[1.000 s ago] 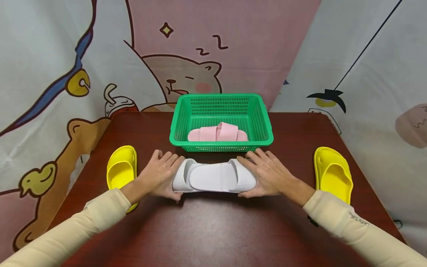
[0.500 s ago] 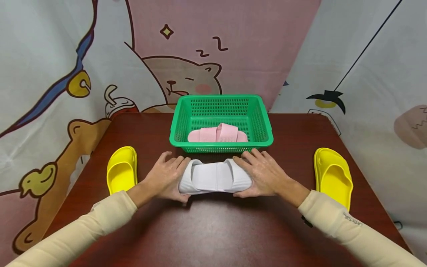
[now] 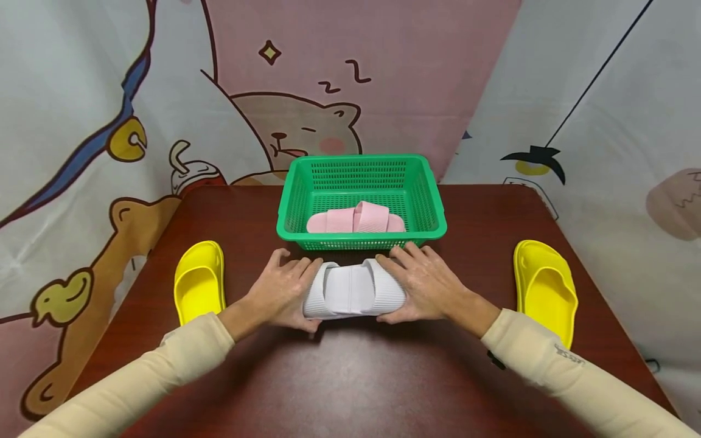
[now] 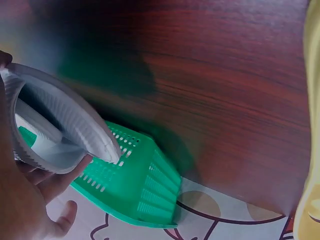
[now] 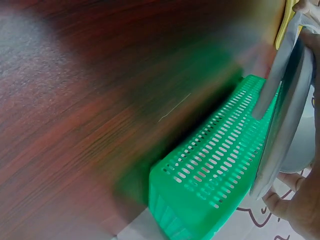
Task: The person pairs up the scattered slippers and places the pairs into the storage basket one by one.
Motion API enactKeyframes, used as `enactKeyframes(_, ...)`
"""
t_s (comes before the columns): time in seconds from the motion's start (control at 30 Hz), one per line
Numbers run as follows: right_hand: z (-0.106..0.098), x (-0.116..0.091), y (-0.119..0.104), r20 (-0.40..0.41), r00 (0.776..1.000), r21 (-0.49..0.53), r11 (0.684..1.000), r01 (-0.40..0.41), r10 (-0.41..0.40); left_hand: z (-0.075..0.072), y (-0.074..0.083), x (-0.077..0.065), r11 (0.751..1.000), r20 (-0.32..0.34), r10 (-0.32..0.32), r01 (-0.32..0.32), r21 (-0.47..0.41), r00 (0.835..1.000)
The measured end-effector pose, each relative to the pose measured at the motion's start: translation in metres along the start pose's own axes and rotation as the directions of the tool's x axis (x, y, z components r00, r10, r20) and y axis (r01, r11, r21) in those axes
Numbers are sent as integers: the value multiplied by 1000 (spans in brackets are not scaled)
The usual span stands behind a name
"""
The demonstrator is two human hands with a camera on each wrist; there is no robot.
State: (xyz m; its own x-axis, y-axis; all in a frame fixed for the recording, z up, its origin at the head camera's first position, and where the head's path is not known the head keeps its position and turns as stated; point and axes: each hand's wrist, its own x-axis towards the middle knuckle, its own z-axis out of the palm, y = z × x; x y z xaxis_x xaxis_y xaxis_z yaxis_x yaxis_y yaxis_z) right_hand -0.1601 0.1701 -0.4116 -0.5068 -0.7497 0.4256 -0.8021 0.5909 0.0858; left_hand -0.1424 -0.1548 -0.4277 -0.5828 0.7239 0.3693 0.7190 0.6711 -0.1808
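Observation:
In the head view a pair of white slide slippers (image 3: 346,290) is held above the table, overlapped lengthwise with one ribbed strap at each end. My left hand (image 3: 285,291) grips the left end, thumb at the near side and fingers at the far side. The right end is gripped by my right hand (image 3: 424,283) in the same way. Just beyond stands a green basket (image 3: 361,236), with pink slippers (image 3: 356,219) lying inside it. In the left wrist view a ribbed strap (image 4: 65,115) curves beside my fingers. Soles (image 5: 287,120) appear edge-on in the right wrist view.
One yellow slipper (image 3: 199,281) lies at the left of the brown table (image 3: 350,383), partly behind my sleeve. Another yellow slipper (image 3: 546,289) lies at the right. A printed cloth (image 3: 427,73) hangs behind the table and along both sides.
My hands have come closer together, and the white slippers have slid further over each other, so the pair looks shorter. The basket, pink slippers and yellow slippers stay in place.

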Motion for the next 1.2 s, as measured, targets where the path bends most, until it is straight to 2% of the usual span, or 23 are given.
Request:
enactKeyframes(0.13,0,4,-3,-13,1000,0,1000,1,-1,1,5,5,1000,-11,5,-5,4,1000)
enactKeyframes(0.33,1,7,-7,18,1000,15,1000,-6,6,5,9,7,1000,-19,-2,1,-12,1000)
enactKeyframes(0.7,14,-2,-12,16,996,60,995,-86,85,14,19,12,1000,-88,-11,11,6,996)
enactKeyframes(1.0,21,-13,-19,13,996,124,988,-90,89,15,30,10,998,-94,-3,-2,-62,996)
enactKeyframes(1.2,23,-12,-22,-2,993,136,984,-113,114,15,32,14,996,-108,-5,-6,-93,994)
